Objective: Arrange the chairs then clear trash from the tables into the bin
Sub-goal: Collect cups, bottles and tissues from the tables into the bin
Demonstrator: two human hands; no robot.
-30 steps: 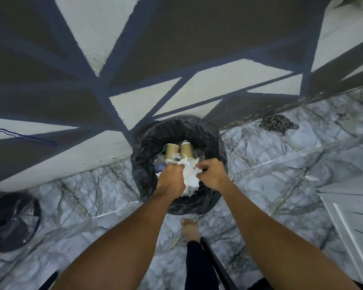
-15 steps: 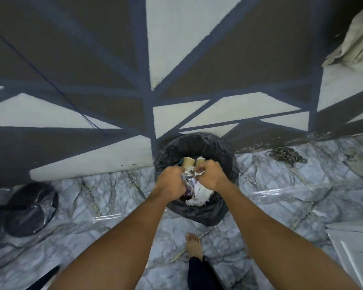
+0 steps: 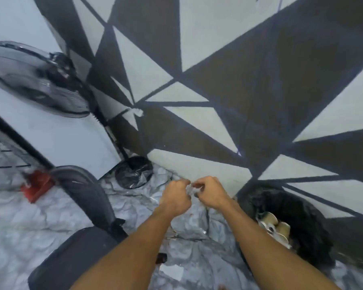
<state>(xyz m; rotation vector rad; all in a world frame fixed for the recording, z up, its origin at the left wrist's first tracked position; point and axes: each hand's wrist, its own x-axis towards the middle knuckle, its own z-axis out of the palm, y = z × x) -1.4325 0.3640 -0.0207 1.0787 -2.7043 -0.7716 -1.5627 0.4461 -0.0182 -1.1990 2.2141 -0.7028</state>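
Observation:
The black-lined bin (image 3: 306, 208) stands against the patterned wall at the lower right. Brown paper cups (image 3: 282, 229) and white tissue (image 3: 284, 241) lie inside it. My left hand (image 3: 175, 198) and my right hand (image 3: 211, 192) meet in front of me, left of the bin and over the marble floor. Their fingers are curled and pinch a small pale scrap (image 3: 190, 188) between them; blur hides what it is. A black chair (image 3: 71, 258) sits at the lower left, its backrest (image 3: 86, 191) curving up beside my left arm.
A standing fan (image 3: 36, 80) rises at the left, its plastic-wrapped base (image 3: 132, 172) on the floor by the wall. A red object (image 3: 37, 185) lies at the far left. On the floor between my arms lies a white scrap (image 3: 172, 271).
My view has swung left, so the bin went from centre to lower right. My hands left the bin's opening and the large white tissue is no longer in them.

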